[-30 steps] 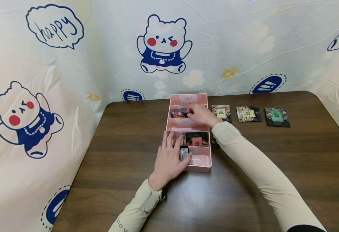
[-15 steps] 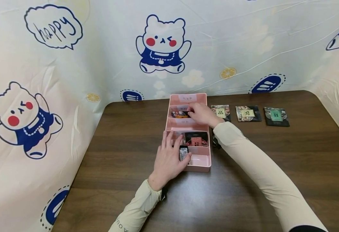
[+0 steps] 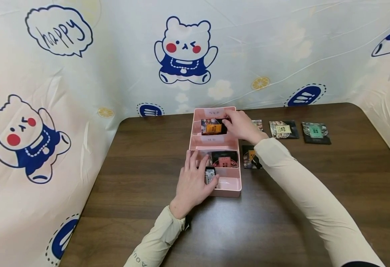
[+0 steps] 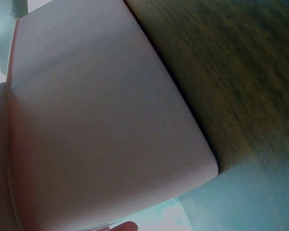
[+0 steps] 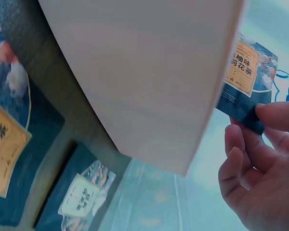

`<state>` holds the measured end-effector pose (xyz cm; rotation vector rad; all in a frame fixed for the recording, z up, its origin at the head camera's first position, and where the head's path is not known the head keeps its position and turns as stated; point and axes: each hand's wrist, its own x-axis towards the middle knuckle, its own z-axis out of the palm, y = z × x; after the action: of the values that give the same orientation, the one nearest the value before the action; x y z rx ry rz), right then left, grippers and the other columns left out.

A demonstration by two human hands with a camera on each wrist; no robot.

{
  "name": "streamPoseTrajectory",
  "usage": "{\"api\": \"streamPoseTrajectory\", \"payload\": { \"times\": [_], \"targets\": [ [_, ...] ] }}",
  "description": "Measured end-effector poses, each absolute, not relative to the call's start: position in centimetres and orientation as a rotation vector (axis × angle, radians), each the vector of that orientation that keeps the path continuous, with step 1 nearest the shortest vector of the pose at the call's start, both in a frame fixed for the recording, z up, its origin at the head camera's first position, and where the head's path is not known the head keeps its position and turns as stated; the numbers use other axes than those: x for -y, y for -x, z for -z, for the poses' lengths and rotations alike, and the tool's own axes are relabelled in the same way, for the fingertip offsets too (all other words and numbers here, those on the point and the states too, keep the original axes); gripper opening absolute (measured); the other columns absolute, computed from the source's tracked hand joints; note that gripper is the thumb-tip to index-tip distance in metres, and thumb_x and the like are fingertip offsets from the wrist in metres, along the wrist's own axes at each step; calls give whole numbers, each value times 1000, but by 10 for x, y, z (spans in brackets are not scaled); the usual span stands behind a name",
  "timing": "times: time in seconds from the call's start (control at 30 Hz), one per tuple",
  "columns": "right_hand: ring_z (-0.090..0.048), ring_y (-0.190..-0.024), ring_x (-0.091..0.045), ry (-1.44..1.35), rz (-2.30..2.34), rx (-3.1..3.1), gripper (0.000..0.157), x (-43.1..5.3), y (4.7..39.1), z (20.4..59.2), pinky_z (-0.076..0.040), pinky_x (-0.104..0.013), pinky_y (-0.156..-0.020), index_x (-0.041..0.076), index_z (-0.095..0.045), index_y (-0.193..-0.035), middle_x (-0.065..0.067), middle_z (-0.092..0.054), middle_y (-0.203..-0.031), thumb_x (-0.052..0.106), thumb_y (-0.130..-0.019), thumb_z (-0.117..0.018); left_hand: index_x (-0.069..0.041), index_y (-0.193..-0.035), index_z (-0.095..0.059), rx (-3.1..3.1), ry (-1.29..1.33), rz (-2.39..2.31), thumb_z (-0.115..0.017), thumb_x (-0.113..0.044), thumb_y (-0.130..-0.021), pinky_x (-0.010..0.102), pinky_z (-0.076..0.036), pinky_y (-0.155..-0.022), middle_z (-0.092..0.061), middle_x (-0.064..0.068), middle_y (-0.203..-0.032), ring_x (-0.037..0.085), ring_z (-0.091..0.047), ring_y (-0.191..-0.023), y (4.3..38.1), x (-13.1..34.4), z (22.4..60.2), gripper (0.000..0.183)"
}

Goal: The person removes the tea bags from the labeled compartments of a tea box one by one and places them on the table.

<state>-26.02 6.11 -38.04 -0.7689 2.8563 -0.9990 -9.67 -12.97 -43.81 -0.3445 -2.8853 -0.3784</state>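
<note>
In the head view, my right hand (image 3: 243, 126) pinches the right end of a dark tea sachet (image 3: 211, 127) with an orange label. It lifts the sachet over the far compartments of a pink divided box (image 3: 215, 193). The right wrist view shows thumb and fingers gripping the corner of this same sachet (image 5: 248, 72), above the box wall (image 5: 149, 72). My left hand (image 3: 193, 185) rests over the box's near left side, fingers fairly straight and spread. Beneath it, a sachet with a grey-white print (image 3: 210, 174) is partly covered. A red-labelled sachet (image 3: 225, 159) lies in the middle compartment.
Right of the box lies another orange-labelled sachet (image 3: 249, 156), partly covered by the right sleeve. A row of sachets continues rightward: one mostly hidden by the hand, a yellow-labelled one (image 3: 284, 129) and a green-labelled one (image 3: 316, 132). A printed cloth (image 3: 124, 59) hangs behind the wooden table (image 3: 141, 178).
The orange-labelled sachet has risen out of its compartment in my right hand, which has moved slightly right. The sachet beside the box has come into view. My left hand stays in place.
</note>
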Motion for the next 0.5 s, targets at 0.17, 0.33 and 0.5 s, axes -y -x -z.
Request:
{"api": "streamPoseTrajectory", "payload": {
  "times": [0.17, 0.33, 0.5],
  "targets": [
    [-58, -63, -21, 750, 1035, -2870, 22, -69, 257, 372, -46, -38, -67, 6, -60, -115, -12, -67, -90, 18, -100, -48, -14, -137, -50, 2878, 348, 375, -53, -57, -85, 55, -48, -89, -35, 16, -150, 41, -23, -145, 97, 130, 438, 68],
    [-56, -64, -22, 743, 1090, -2866, 23, -76, 257, 367, -44, -38, -66, 7, -59, -117, -14, -68, -94, 18, -101, -47, -14, -138, -50, 2885, 345, 382, -53, -57, -85, 55, -48, -90, -34, 15, -150, 41, -21, -146, 97, 130, 439, 68],
    [-50, -57, -22, 734, 1132, -2867, 24, -84, 256, 365, -40, -36, -60, 7, -59, -117, -13, -64, -82, 18, -101, -45, -14, -138, -50, 2886, 345, 387, -53, -57, -86, 55, -48, -90, -34, 15, -150, 41, -22, -146, 97, 130, 438, 68]
  ]
}}
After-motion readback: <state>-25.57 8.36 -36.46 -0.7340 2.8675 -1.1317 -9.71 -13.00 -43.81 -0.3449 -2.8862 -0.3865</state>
